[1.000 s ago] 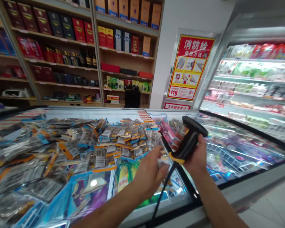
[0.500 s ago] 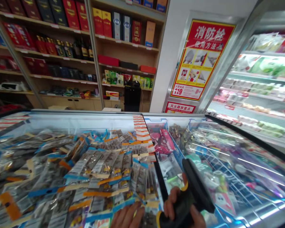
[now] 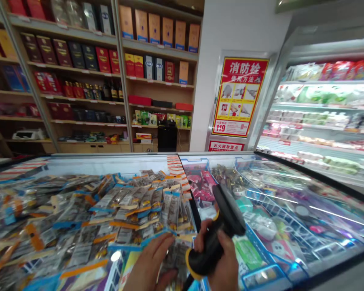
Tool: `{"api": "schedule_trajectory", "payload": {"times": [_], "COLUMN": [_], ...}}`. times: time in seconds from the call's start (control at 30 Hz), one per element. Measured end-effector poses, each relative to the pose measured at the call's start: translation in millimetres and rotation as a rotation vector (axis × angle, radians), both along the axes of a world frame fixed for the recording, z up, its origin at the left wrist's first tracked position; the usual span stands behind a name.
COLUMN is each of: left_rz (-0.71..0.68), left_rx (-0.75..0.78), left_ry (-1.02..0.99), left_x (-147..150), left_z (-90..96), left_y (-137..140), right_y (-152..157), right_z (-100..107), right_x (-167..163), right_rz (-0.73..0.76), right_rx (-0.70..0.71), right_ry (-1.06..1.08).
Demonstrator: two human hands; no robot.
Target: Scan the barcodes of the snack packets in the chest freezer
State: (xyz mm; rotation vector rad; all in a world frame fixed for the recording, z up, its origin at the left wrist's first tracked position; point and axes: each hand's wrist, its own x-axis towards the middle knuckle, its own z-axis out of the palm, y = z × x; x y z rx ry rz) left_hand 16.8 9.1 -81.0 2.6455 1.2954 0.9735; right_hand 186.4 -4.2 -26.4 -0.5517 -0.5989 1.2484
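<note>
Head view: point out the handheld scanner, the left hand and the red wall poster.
Handheld scanner (image 3: pixel 214 238): head view, on its black handle.
Left hand (image 3: pixel 151 259): head view, on the back of the hand.
Red wall poster (image 3: pixel 240 98): head view, on its middle, among its small pictures.

Wooden shelving (image 3: pixel 157 89) stacked with boxes (image 3: pixel 62 53) and bottles (image 3: pixel 114 92) lines the back, a black boxy unit (image 3: pixel 166 139) standing before its lower shelves. To the right, a pale wall (image 3: pixel 210 32) bears a framed red-and-yellow fire-hydrant instruction poster (image 3: pixel 240 97); farther right, a refrigerated display case (image 3: pixel 330 82) glows with white light.
</note>
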Motion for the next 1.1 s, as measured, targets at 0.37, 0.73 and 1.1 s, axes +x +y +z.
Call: {"api": "schedule_trajectory", "payload": {"times": [0.37,0.73,1.1], "left_rz": [0.083,-0.054,-0.129], "left_rx": [0.117,-0.242,-0.702], "left_ry": [-0.227,-0.353,-1.2], "left_x": [8,11,109], "left_z": [83.0,107.7,94.2], "left_y": [22,107,108], "right_y": [-4,-9,-10], "right_z": [-12,-17,-8], "right_x": [2,3,33], "right_rz": [-0.173,-0.268,-0.306], "right_rx": [-0.09,-0.1,0.058], "right_ry": [0.012,0.003,-0.022]}}
